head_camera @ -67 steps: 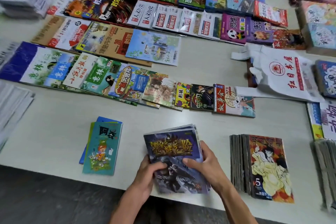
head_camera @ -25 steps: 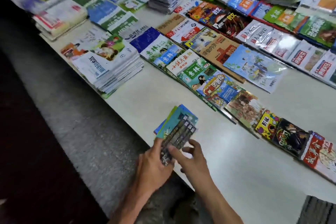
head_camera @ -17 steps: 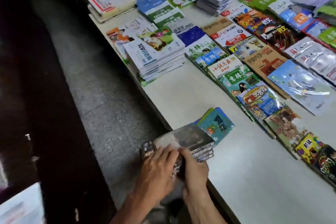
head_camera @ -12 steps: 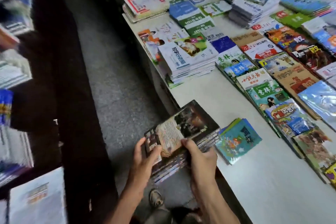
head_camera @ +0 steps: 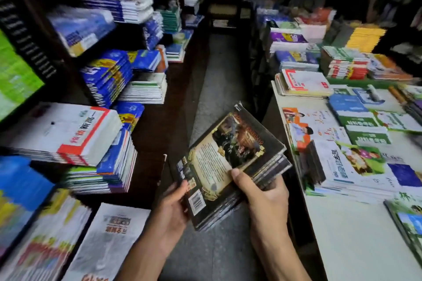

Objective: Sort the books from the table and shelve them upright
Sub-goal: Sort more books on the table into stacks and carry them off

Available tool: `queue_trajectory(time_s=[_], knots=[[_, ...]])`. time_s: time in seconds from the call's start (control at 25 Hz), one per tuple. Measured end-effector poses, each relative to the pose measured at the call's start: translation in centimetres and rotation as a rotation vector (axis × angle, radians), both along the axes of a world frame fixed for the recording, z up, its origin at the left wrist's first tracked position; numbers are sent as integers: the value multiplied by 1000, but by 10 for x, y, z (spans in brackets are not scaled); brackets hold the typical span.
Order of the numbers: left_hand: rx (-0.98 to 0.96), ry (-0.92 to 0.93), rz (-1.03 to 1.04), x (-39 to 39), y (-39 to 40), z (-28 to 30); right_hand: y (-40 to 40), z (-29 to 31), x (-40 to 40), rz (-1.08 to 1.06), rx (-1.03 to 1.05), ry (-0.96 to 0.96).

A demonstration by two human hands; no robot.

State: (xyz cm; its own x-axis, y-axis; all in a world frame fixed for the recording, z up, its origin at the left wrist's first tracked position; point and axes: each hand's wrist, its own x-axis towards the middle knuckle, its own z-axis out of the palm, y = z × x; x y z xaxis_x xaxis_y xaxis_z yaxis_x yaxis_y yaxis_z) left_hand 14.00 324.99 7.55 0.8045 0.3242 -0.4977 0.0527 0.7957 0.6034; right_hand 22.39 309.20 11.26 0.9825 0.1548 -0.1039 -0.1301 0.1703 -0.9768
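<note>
I hold a stack of dark comic books (head_camera: 228, 157) in both hands over the aisle floor, back cover up with a parchment-coloured panel and a barcode. My left hand (head_camera: 170, 210) grips the stack's lower left edge. My right hand (head_camera: 265, 194) holds its right side, thumb on the top cover. The white table (head_camera: 342, 223) with flat-lying books is to my right. Dark wooden shelves (head_camera: 150, 134) with flat piles of books stand to my left.
A grey floor aisle (head_camera: 219, 70) runs ahead between shelves and table. A pile of white magazines (head_camera: 347, 166) sits at the table's near edge. White and red books (head_camera: 68, 134) are piled on the left shelf. More stacks (head_camera: 296, 80) crowd the far table.
I lifted the comic stack off the table and turned left. The view now looks down the aisle, with the shelves on my left. The stack is flipped back cover up.
</note>
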Motion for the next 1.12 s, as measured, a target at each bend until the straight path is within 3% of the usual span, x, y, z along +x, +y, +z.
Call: queue_trajectory(time_s=[0.28,0.64,0.76,0.96,1.12], knots=[[126,-119,573,-12,93,53,132,59,35,389,183,-48],[299,-40,1130,-44,127,138,239,132,39,867,430,5],[412,-76,1130,-44,126,171,255,153,38,923,502,1],[618,83,1101,-41,158,235,288,211,46,994,575,-136],[654,-40,1061,-22,204,282,327,255,56,936,711,-272]])
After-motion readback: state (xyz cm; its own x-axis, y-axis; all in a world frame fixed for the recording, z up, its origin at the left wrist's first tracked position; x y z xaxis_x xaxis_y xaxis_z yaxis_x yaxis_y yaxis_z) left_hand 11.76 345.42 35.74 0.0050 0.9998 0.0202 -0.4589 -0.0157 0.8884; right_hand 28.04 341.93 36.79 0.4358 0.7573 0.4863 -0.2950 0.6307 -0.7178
